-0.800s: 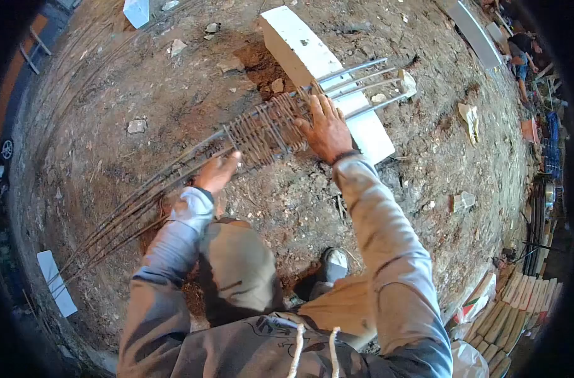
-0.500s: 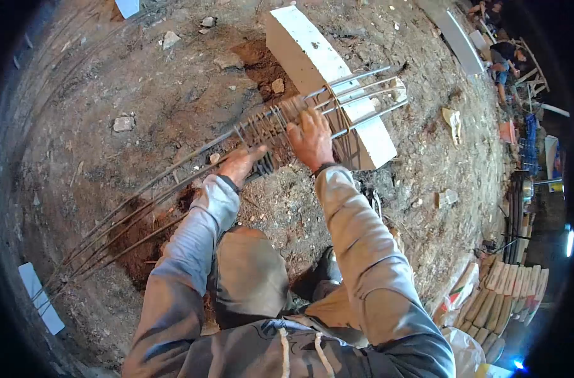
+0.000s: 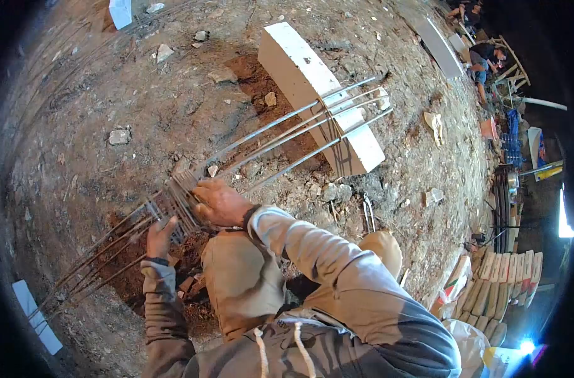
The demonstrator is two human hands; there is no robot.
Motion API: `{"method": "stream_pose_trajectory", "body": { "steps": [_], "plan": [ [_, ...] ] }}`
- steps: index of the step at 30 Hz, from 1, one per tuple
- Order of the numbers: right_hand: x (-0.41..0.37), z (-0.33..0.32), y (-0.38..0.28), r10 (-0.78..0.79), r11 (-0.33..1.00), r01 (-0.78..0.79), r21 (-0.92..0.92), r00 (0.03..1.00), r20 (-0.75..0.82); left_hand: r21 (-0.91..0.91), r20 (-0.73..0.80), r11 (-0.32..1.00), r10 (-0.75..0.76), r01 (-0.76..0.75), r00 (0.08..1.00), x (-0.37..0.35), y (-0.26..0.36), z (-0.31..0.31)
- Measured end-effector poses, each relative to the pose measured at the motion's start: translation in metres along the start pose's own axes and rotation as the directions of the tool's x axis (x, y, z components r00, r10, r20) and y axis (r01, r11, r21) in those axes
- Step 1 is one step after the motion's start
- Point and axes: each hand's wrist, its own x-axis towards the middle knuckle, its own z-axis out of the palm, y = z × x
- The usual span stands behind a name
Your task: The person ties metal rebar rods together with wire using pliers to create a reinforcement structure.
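Note:
Long steel bars (image 3: 274,140) slant across the ground, with their upper right ends over a white block (image 3: 324,82). A bunch of wire stirrups (image 3: 178,205), blurred by motion, surrounds the bars near their middle. My left hand (image 3: 161,238) is at the lower left side of the bunch, fingers closed against it. My right hand (image 3: 219,203) is wrapped over its right side. One single stirrup (image 3: 332,123) stands apart from the bunch, around the bars at the white block.
Pliers (image 3: 369,213) lie on the ground right of my knees. A smaller white block (image 3: 37,317) lies under the bars' far left ends. Other white blocks are at the top. Stacked bags (image 3: 501,286) stand at the right; people (image 3: 482,57) are at the upper right.
Both hands and the bunch of stirrups have moved down and left along the bars. The single stirrup stays at the white block, and the bars between it and the bunch are now exposed.

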Motion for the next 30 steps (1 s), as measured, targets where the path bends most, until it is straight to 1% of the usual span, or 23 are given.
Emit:
{"method": "stream_pose_trajectory", "body": {
  "steps": [2,4,5,6,7,8,9,10,11,12,13,15,17,19,21,22,23,24,25,27,28,29,30],
  "plan": [
    [-0.004,-0.011,0.002,0.014,0.998,-0.013,0.065,1.000,-0.003,0.270,-0.264,0.945,-0.110,0.183,0.958,-0.007,-0.004,-0.012],
    [-0.015,-0.037,0.014,0.028,0.991,-0.029,0.133,1.000,0.006,0.306,-0.298,0.942,-0.044,0.139,0.953,-0.006,-0.030,-0.028],
    [-0.025,-0.061,0.024,0.114,0.990,-0.118,-0.070,0.991,-0.068,0.348,-0.327,0.932,0.022,0.099,0.945,-0.006,-0.044,-0.033],
    [-0.037,-0.086,0.038,0.183,0.941,-0.222,-0.257,0.969,-0.164,0.474,-0.507,0.843,0.025,0.254,0.862,-0.005,-0.051,-0.034],
    [-0.052,-0.096,0.088,0.071,0.902,-0.201,-0.383,0.943,-0.326,0.496,-0.500,0.832,0.041,0.248,0.865,-0.005,-0.043,-0.028],
    [-0.068,-0.124,0.100,-0.001,0.856,-0.273,-0.440,0.849,-0.529,0.443,-0.570,0.890,0.185,0.110,0.801,-0.010,-0.032,-0.018],
    [-0.081,-0.153,0.103,0.131,0.789,-0.442,-0.428,0.801,-0.585,0.388,-0.644,0.921,0.304,-0.043,0.702,-0.015,-0.024,-0.009],
    [-0.093,-0.168,0.129,0.024,0.692,-0.495,-0.525,0.744,-0.668,0.517,-0.659,0.855,0.369,0.039,0.655,-0.014,-0.008,-0.005],
    [-0.104,-0.184,0.146,0.134,0.654,-0.561,-0.507,0.746,-0.652,0.523,-0.659,0.852,0.375,0.038,0.652,-0.014,0.015,0.010],
    [-0.111,-0.193,0.169,0.268,0.602,-0.632,-0.489,0.736,-0.622,0.513,-0.516,0.848,0.429,-0.134,0.741,-0.017,0.044,0.033],
    [-0.115,-0.204,0.181,0.274,0.612,-0.633,-0.474,0.732,-0.623,0.474,-0.356,0.830,0.487,-0.295,0.797,-0.017,0.073,0.057],
    [-0.129,-0.222,0.200,0.325,0.736,-0.536,-0.414,0.816,-0.478,0.492,-0.030,0.700,0.608,-0.518,0.793,-0.007,0.119,0.109],
    [-0.152,-0.244,0.206,0.177,0.805,-0.452,-0.384,0.801,-0.572,0.453,0.156,0.739,0.486,-0.499,0.860,-0.012,0.168,0.174],
    [-0.189,-0.271,0.186,0.232,0.870,-0.431,-0.239,0.786,-0.572,0.475,0.341,0.571,0.582,-0.669,0.738,0.018,0.176,0.226],
    [-0.240,-0.273,0.189,0.308,0.868,-0.455,-0.197,0.806,-0.506,0.515,0.427,0.466,0.588,-0.719,0.687,0.048,0.168,0.271],
    [-0.265,-0.264,0.193,0.405,0.850,-0.510,-0.132,0.793,-0.456,0.525,0.428,0.468,0.577,-0.711,0.696,0.057,0.162,0.291],
    [-0.295,-0.240,0.215,0.325,0.909,-0.410,-0.071,0.807,-0.493,0.565,0.420,0.463,0.550,-0.682,0.722,0.065,0.156,0.311],
    [-0.318,-0.217,0.223,0.504,0.846,-0.530,0.054,0.763,-0.405,0.604,0.413,0.457,0.522,-0.653,0.746,0.071,0.153,0.328],
    [-0.341,-0.187,0.230,0.454,0.836,-0.542,-0.082,0.769,-0.451,0.610,0.418,0.457,0.509,-0.647,0.753,0.073,0.154,0.343],
    [-0.379,-0.131,0.255,0.495,0.778,-0.585,-0.232,0.796,-0.348,0.687,0.379,0.519,0.341,-0.509,0.860,0.073,0.157,0.367],
    [-0.382,-0.114,0.259,0.489,0.813,-0.538,-0.223,0.839,-0.241,0.672,0.400,0.528,0.331,-0.519,0.855,0.076,0.159,0.375],
    [-0.381,-0.098,0.261,0.466,0.850,-0.484,-0.206,0.875,-0.132,0.566,0.434,0.558,0.424,-0.607,0.795,0.097,0.149,0.378],
    [-0.376,-0.084,0.254,0.378,0.884,-0.392,-0.255,0.920,-0.103,0.537,0.384,0.679,0.332,-0.501,0.862,0.097,0.155,0.385]
  ]
}}
